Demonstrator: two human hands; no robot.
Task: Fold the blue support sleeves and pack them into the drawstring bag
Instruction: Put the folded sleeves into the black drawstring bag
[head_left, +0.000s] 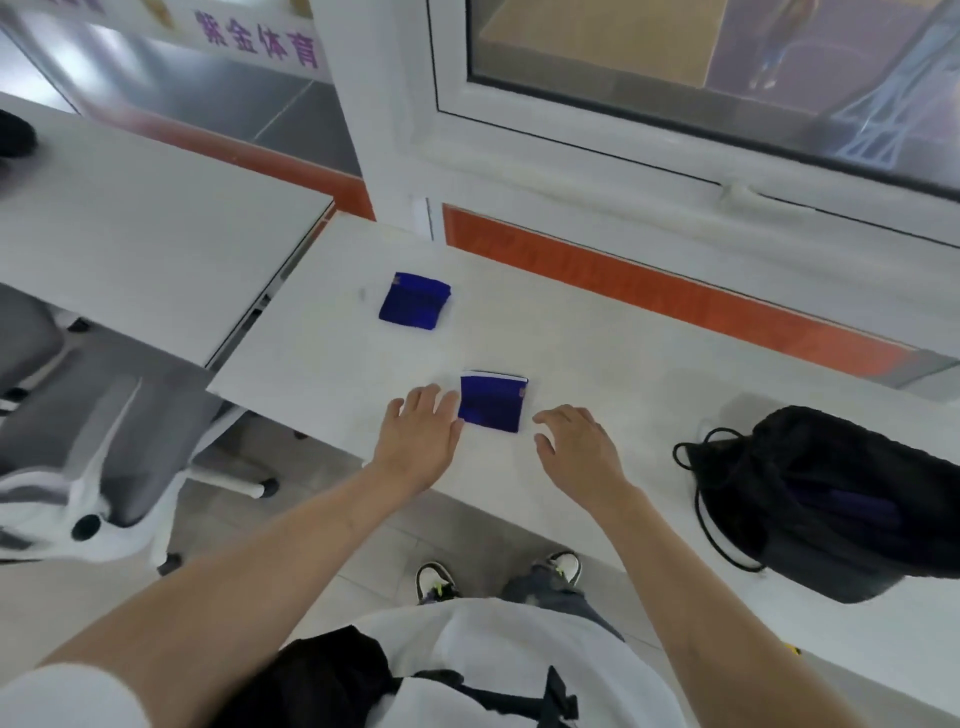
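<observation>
White desk (597, 364) is running along a window wall here, with an orange strip (675, 296) sitting between the desk edge and the white window frame (571, 150). Up top left a sign with purple Chinese characters (257, 39) is showing, reading 紫金体育 as far as I can make out; the rest of the sign is cut off. A second white desk (130, 223) is sitting off to the left, and a grey and white office chair (88, 431) is parked under it.

Two blue support sleeves are lying on the desk, both already folded into small squarish packets. The far sleeve (414, 301) is resting well apart from the hands, up toward the back left of the desk, with a tiny tag peeking at its top left corner, too small to read. The near sleeve (492, 401) is lying right between the hands, a sliver of white showing along its top edge and a small tag on its right edge, also unreadable.

The left hand (421, 436) is lying open and flat, fingers spread, fingertips touching or just beside the near sleeve's left edge, gripping nothing. The right hand (576, 447) is hovering loose and slightly curled just beside the sleeve's right side, holding nothing either.

The black drawstring bag (831, 499) is slumping on the desk off to the right, cord (701, 499) looping out, with something dark blue or purple showing at its mouth.
</observation>
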